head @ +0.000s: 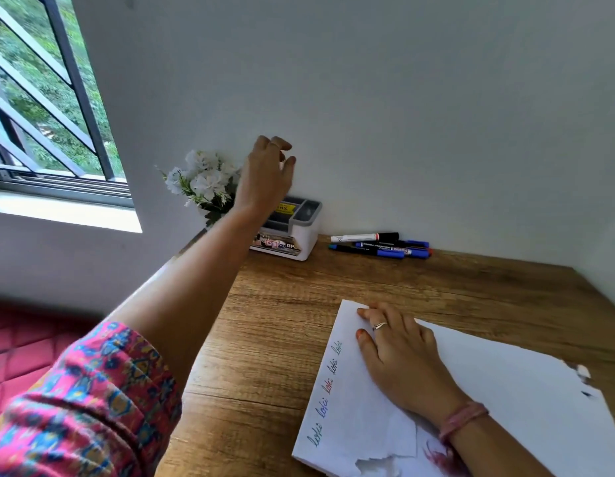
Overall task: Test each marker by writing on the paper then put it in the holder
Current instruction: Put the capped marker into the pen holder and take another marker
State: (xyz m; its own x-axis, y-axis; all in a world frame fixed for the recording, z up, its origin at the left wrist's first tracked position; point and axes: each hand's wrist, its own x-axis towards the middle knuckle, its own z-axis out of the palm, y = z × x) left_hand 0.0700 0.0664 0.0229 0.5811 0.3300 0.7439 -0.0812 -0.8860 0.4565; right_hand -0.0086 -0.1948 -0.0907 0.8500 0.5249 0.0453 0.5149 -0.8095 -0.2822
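Above the holder (292, 232), near the middle of the frame, my left hand (264, 180) hangs with its fingers (282, 146) loosely curled and parted, pinching nothing that I can see. I judge this is the moment around dropping a marker in, since the hand sits right over the grey compartments by the wall. Whether a marker is already inside I cannot tell; my wrist covers the left part of the holder, and the right compartment that shows looks bare. A yellow price sticker sits on the holder's inner wall.

At the lower right, my right hand (399, 356) lies flat on the paper (505, 407), fingers spread and pressed down, I think to keep the sheet from sliding on the tabletop (299, 321) while I write. Along the paper's left edge runs a line of short test scribbles in several colours, so several markers seem tested already.

Just right of the holder, against the wall, a small bunch of markers (382, 246) lies side by side, capped, waiting their turn. White flowers (203, 180) stand left of the holder, behind my wrist.
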